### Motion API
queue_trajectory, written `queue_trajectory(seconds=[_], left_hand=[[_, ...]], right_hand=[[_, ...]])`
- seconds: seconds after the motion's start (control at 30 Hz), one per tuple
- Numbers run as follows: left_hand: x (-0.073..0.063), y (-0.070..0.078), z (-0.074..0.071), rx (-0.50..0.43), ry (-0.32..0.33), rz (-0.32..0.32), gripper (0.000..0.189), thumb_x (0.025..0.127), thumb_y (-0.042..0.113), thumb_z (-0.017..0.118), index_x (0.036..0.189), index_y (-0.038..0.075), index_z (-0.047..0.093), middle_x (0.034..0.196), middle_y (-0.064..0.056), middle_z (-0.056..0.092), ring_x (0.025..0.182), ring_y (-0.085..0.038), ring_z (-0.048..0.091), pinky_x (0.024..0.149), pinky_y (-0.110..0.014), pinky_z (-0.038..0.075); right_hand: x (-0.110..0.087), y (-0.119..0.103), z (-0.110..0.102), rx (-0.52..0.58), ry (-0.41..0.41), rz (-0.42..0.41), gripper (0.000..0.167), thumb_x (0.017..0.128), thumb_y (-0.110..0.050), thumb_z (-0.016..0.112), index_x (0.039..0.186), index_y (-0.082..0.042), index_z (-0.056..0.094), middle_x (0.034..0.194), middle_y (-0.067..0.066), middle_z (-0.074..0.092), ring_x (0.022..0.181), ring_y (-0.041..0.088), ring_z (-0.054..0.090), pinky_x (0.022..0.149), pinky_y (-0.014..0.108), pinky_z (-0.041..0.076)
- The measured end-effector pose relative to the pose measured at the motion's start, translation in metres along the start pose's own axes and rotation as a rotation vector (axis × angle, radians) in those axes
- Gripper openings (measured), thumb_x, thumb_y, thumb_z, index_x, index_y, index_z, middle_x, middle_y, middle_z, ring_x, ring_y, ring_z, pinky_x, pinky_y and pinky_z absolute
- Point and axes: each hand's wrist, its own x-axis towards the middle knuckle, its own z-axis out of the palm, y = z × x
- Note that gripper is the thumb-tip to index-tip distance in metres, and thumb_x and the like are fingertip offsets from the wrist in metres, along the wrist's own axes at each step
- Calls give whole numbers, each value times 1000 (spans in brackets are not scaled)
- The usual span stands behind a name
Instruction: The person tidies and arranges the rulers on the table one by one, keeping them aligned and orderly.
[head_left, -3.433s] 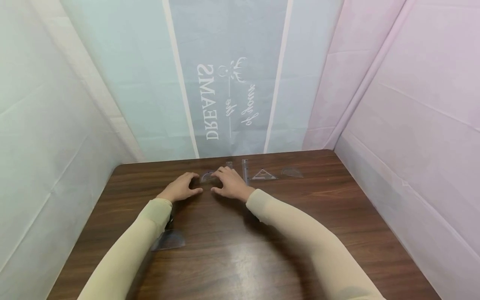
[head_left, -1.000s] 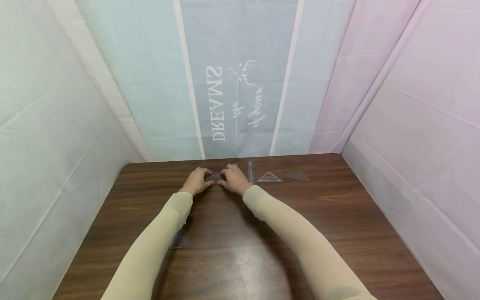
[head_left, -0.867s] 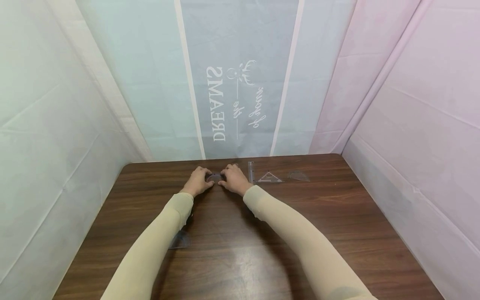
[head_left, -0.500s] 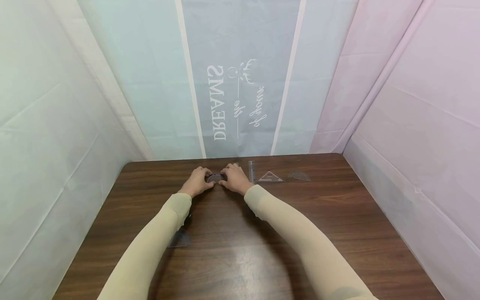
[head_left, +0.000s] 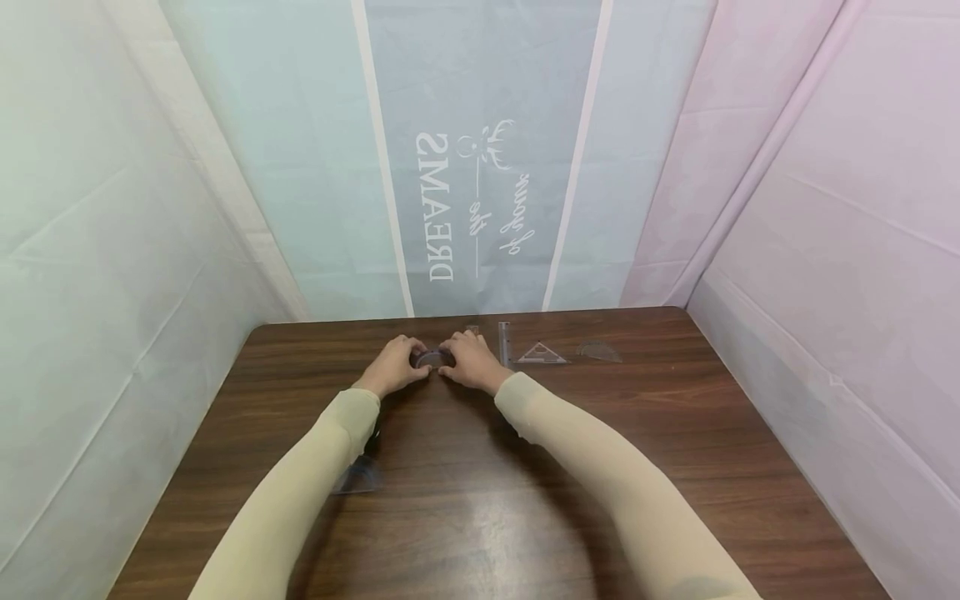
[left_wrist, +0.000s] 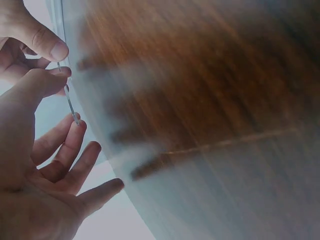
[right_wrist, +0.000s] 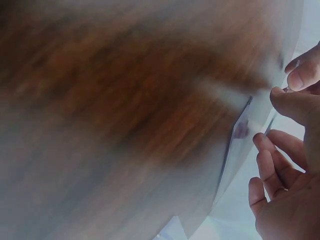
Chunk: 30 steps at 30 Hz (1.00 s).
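Near the far edge of the wooden table, a clear plastic protractor (head_left: 431,360) is held between both hands. The left hand (head_left: 393,364) pinches its left end between thumb and fingers. From the right, the right hand (head_left: 472,362) pinches the other end. In the left wrist view the protractor (left_wrist: 70,105) appears edge-on as a thin strip, thumb and a fingertip on it, the other fingers spread. The right wrist view has the right hand (right_wrist: 290,170) at its edge, with the other hand's thumb close by.
Right of the hands, a clear ruler (head_left: 505,343), a triangular set square (head_left: 541,354) and another protractor (head_left: 599,351) lie in a row. A clear piece (head_left: 472,328) shows partly behind the right hand. One more protractor (head_left: 358,477) lies beside the left forearm, partly covered.
Earlier the left hand was apart from the protractor; it has moved right and now grips it along with the right hand. Over the last second the hands have barely shifted.
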Motion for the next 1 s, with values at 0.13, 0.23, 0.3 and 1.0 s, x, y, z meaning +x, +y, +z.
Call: queue_trajectory(seconds=[0.13, 0.23, 0.3, 1.0], left_hand=[[-7, 3, -3, 52, 14, 16, 44, 99, 27, 79, 133, 2, 68, 124, -14, 63, 110, -28, 61, 96, -48, 55], [-11, 3, -5, 96, 27, 40, 44, 98, 29, 80, 133, 5, 69, 124, -11, 65, 112, -28, 61, 97, -48, 54], [-13, 4, -5, 115, 31, 60, 44, 98, 29, 80, 133, 5, 69, 123, -10, 66, 113, -29, 62, 99, -49, 54], [-45, 11, -4, 174, 62, 179, 47, 95, 34, 84, 133, 9, 71, 123, -8, 69, 114, -30, 65, 101, -50, 53]], right_hand=[[-5, 0, -3, 20, -20, -19, 51, 101, -36, 78, 144, -10, 68, 136, 7, 66, 125, 27, 56, 111, 47, 42], [-8, 1, -5, 50, -26, -38, 50, 101, -35, 78, 143, -10, 68, 135, 7, 66, 123, 26, 57, 107, 45, 43], [-11, 2, -6, 67, -29, -53, 49, 101, -35, 78, 142, -10, 69, 134, 7, 66, 121, 26, 57, 103, 44, 44], [-41, -3, -7, 46, 57, -145, 47, 94, -39, 85, 131, -11, 74, 119, 2, 72, 105, 20, 59, 92, 38, 45]])
